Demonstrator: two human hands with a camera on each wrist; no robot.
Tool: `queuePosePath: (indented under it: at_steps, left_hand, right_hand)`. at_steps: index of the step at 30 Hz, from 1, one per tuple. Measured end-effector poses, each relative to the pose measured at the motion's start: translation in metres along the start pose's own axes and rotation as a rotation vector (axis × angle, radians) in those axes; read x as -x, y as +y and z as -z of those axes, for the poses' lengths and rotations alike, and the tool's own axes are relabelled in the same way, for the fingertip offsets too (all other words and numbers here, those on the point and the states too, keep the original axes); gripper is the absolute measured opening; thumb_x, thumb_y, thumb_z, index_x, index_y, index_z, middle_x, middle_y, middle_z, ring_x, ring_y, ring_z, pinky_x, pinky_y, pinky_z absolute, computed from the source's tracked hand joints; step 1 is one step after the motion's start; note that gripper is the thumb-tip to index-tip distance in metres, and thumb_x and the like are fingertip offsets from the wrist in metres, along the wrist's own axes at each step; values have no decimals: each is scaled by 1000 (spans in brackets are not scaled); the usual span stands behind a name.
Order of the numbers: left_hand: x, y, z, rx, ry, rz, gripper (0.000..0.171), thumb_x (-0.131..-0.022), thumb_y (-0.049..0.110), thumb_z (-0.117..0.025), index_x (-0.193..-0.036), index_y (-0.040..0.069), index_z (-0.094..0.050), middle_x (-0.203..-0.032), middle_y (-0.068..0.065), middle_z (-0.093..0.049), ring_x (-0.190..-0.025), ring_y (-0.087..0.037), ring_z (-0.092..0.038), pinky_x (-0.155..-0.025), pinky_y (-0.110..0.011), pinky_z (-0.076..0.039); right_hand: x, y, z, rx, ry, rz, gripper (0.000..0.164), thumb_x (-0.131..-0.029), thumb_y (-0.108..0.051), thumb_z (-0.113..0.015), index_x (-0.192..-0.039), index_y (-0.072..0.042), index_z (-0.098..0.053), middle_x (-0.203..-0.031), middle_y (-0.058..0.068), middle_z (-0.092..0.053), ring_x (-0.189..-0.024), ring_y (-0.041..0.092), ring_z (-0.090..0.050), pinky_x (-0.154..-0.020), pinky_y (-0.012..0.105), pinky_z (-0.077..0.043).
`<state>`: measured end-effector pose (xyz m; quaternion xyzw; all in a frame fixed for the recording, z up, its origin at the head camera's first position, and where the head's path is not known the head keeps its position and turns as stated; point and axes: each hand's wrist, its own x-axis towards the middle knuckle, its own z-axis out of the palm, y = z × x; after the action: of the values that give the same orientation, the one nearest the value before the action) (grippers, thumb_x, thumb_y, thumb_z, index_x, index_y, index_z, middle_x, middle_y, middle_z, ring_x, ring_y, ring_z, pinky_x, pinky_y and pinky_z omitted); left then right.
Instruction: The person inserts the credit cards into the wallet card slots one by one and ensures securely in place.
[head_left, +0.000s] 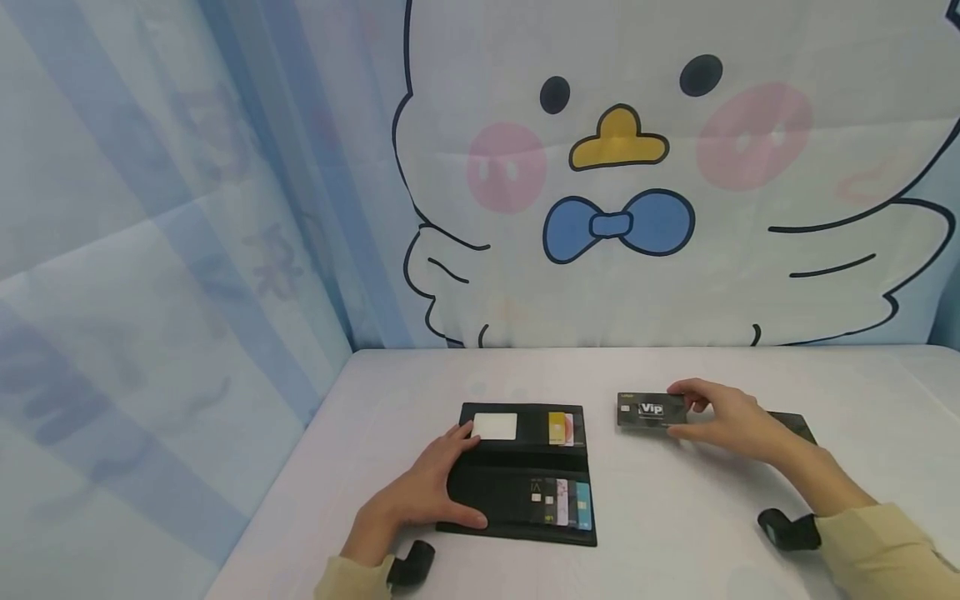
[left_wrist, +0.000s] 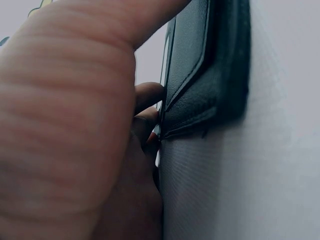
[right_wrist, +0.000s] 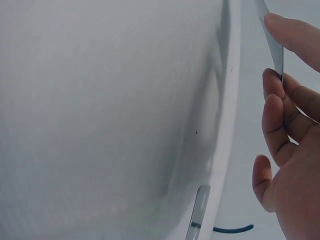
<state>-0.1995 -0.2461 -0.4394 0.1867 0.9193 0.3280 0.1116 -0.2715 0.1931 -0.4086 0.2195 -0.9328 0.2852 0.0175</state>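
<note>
An open black wallet [head_left: 498,492] lies flat on the table. Several colourful cards [head_left: 562,502] fill slots in its lower half, and a few more cards [head_left: 557,428] sit in the upper half beside a white rectangle [head_left: 495,426]. Fingers spread, my left hand [head_left: 423,483] rests on the wallet's left side; the wallet's dark corner [left_wrist: 192,95] fills part of the left wrist view. To the right, my right hand [head_left: 738,425] pinches a black card marked "Vip" [head_left: 633,421] by its right end. The right wrist view shows that card [right_wrist: 275,47] edge-on between thumb and fingers.
A dark flat object [head_left: 795,423] lies on the white table [head_left: 660,517] behind my right wrist, partly hidden by it. Black wrist devices [head_left: 412,564] show at both sleeves. A printed cartoon curtain [head_left: 615,292] hangs along the table's back edge.
</note>
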Motion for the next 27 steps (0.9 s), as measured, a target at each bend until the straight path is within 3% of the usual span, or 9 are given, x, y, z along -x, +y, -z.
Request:
queuePosePath:
  at_steps: [19, 27]
  left_hand:
    - [-1, -3, 0, -1, -2, -5, 109, -71, 48, -90, -156, 7, -35, -168, -4, -17, -153, -30, -10, -118, -59, -17]
    - [-1, -2, 0, 0, -2, -3, 110, -71, 48, -90, -156, 7, -35, -168, -5, -17, -153, -31, -11, -118, -60, -17]
  right_hand:
    - [-17, -24, -25, -42, 19, 33, 56, -80, -30, -87, -125, -4, -64, -103, 0, -63, -93, 22, -54, -74, 39, -42]
    - [-21, -34, -32, -77, -13, 49, 56, -81, -28, -86, -125, -4, -63, -101, 0, -62, -92, 21, -53, -72, 37, -44]
